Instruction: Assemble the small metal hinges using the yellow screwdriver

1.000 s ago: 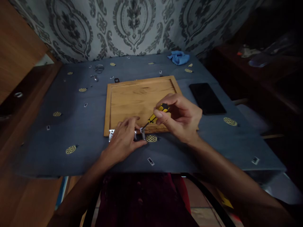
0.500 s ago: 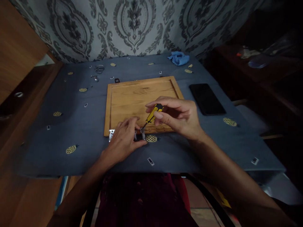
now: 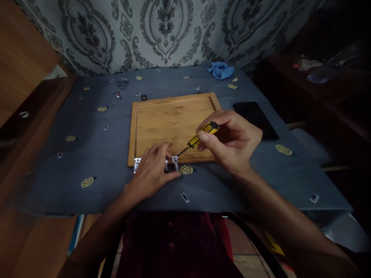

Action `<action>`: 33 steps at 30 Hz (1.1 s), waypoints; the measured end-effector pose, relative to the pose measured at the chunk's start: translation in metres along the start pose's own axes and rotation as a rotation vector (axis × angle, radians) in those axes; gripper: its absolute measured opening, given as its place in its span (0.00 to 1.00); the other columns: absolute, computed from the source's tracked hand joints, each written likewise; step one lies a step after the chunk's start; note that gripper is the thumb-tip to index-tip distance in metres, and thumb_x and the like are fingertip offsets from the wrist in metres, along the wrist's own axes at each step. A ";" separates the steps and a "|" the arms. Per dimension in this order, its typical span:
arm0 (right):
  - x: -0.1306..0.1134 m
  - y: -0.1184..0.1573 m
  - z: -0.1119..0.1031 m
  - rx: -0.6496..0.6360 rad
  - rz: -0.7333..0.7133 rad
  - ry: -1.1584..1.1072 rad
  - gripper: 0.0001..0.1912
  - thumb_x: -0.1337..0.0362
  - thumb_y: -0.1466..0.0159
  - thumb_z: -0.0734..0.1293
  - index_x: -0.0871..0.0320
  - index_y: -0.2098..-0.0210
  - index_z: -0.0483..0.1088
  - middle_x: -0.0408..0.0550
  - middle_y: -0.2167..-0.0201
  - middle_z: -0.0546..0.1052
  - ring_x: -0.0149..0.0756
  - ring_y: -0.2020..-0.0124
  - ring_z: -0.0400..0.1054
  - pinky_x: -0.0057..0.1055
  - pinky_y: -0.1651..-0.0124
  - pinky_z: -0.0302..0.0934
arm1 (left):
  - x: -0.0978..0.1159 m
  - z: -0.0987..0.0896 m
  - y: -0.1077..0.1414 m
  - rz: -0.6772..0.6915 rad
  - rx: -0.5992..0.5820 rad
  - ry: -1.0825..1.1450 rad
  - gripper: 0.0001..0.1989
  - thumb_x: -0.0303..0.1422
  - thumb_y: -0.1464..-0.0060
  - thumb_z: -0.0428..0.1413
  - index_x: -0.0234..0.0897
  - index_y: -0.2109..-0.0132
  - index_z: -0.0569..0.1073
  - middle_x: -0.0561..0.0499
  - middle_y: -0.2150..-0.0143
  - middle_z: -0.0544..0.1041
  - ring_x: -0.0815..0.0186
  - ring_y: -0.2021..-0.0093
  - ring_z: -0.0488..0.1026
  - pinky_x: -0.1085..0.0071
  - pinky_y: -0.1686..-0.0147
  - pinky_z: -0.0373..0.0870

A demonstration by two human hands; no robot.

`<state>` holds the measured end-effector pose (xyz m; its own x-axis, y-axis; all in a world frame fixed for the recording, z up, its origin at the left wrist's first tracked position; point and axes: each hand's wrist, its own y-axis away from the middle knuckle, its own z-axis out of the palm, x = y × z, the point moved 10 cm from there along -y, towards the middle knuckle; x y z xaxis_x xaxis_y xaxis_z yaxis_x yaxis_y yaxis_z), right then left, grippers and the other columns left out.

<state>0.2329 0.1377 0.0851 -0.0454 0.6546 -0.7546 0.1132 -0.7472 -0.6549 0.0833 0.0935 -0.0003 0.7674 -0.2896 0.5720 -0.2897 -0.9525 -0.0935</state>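
A yellow-and-black screwdriver (image 3: 203, 135) is pinched between the thumb and fingers of my right hand (image 3: 236, 141). Its shaft slants down to the left, and the tip is at the right end of a shiny metal fitting (image 3: 175, 163). That fitting lies along the near edge of a framed wooden board (image 3: 162, 123), with its exact kind hard to make out. My left hand (image 3: 153, 166) is closed over the fitting's middle, thumb on the near side and fingers on the board, hiding much of it. Several small dark holes run along the board's near edge to the right.
A black phone (image 3: 257, 120) lies to the right of the board, partly behind my right hand. At the back are a blue cloth (image 3: 220, 70) and, to the left, small metal pieces (image 3: 122, 82). A patterned cloth covers the table (image 3: 58, 193), and a patterned curtain (image 3: 165, 31) hangs behind.
My right hand has moved right, and the screwdriver now leans lower, its tip still near the fitting's right end. My left hand has stayed in place.
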 end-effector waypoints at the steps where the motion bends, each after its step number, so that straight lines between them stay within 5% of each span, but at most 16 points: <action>1: 0.000 0.000 0.001 -0.014 -0.001 0.004 0.14 0.57 0.41 0.79 0.54 0.71 0.71 0.41 0.73 0.72 0.29 0.76 0.65 0.29 0.76 0.64 | 0.000 0.000 0.000 -0.002 -0.003 0.000 0.36 0.32 0.49 0.71 0.40 0.40 0.60 0.47 0.51 0.80 0.50 0.45 0.76 0.53 0.46 0.70; 20: 0.009 0.000 0.015 -0.152 -0.006 0.011 0.12 0.57 0.42 0.79 0.54 0.69 0.74 0.41 0.73 0.75 0.30 0.74 0.68 0.29 0.72 0.65 | 0.001 0.000 0.000 0.014 0.014 -0.001 0.34 0.33 0.48 0.70 0.40 0.40 0.61 0.48 0.51 0.80 0.50 0.44 0.76 0.53 0.47 0.70; 27: 0.010 0.000 0.025 -0.305 0.081 -0.037 0.09 0.58 0.36 0.74 0.55 0.59 0.80 0.46 0.65 0.81 0.30 0.73 0.72 0.29 0.71 0.68 | 0.002 0.000 0.000 0.018 0.009 -0.025 0.30 0.33 0.48 0.70 0.40 0.44 0.64 0.48 0.50 0.79 0.50 0.45 0.75 0.54 0.47 0.70; 33: 0.011 0.000 0.019 -0.207 0.016 -0.039 0.12 0.57 0.43 0.80 0.54 0.69 0.76 0.41 0.73 0.77 0.29 0.75 0.69 0.28 0.73 0.66 | 0.004 -0.001 0.000 0.025 0.015 -0.014 0.31 0.32 0.50 0.71 0.41 0.44 0.63 0.48 0.51 0.78 0.51 0.48 0.76 0.55 0.49 0.71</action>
<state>0.2131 0.1424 0.0758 -0.0802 0.6346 -0.7687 0.3158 -0.7153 -0.6234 0.0856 0.0925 0.0029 0.7683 -0.3141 0.5577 -0.3002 -0.9464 -0.1194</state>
